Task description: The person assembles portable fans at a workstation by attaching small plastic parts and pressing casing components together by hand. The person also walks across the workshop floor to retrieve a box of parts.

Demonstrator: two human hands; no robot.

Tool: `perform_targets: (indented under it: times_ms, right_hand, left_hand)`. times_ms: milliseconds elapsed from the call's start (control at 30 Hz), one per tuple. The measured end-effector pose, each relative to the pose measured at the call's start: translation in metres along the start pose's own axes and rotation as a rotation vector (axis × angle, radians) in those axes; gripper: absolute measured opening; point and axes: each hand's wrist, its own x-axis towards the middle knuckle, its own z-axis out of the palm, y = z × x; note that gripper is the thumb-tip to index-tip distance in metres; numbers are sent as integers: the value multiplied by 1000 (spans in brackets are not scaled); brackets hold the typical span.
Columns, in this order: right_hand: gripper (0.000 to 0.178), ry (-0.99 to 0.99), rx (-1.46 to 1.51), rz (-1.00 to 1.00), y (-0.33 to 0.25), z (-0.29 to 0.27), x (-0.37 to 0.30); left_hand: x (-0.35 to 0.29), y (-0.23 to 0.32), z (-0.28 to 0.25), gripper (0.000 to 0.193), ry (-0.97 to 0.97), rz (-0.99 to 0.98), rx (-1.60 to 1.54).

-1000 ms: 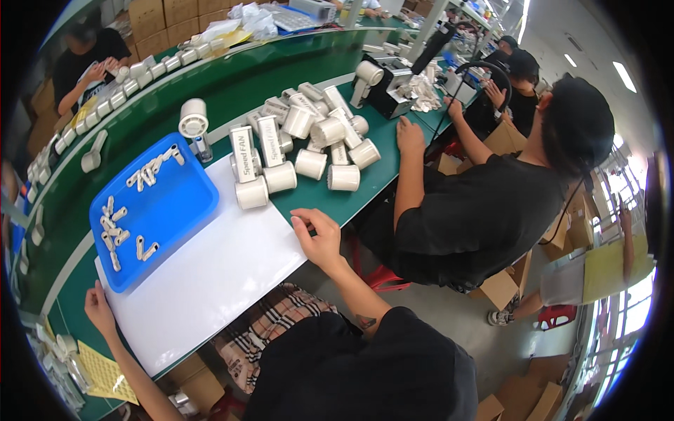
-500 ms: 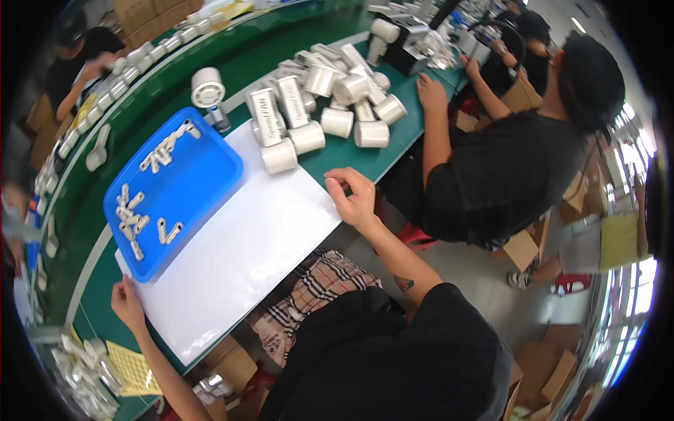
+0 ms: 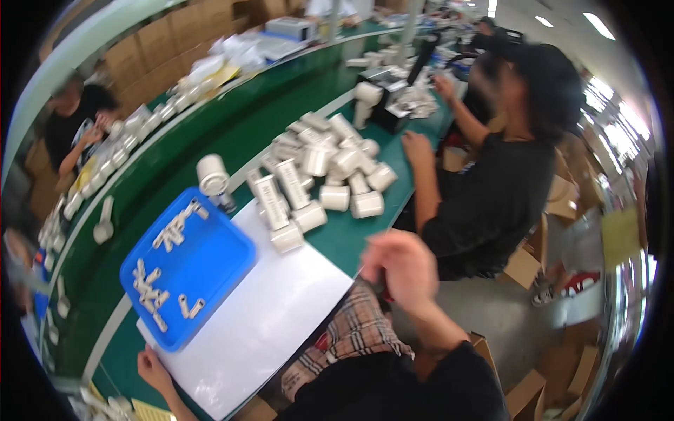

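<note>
My right hand is raised off the near right corner of a white sheet, smeared by motion, with its fingers bent. Nothing shows in it. By the sheet's left edge, my left hand is small in view with curled fingers; the inside of its grip is hidden. On the sheet's left part lies a blue tray, holding several small pale tube-like parts. Beyond the sheet, a pile of white cylinder-headed parts with flat handles is heaped on the green table.
A white round-headed part stands behind the tray. A green conveyor belt curves past, lined with white parts. To the right sits a co-worker in black, near a black device. Cardboard boxes stand on the floor.
The view has tilted up, so the table sits lower in it. My right hand has lifted away from the sheet's edge and appears larger and blurred. My left hand remains by the sheet's left edge.
</note>
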Motion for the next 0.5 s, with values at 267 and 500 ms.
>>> perform_targets:
  times_ms: [267,500]
  right_hand:
    - [57,-367,717,-173,-37,39,26]
    - [45,-283,182,1271,5,-90,-32]
  left_hand:
    - [12,22,15,37,-32,-44,162]
    - [-2,89,27,38,1,75,558]
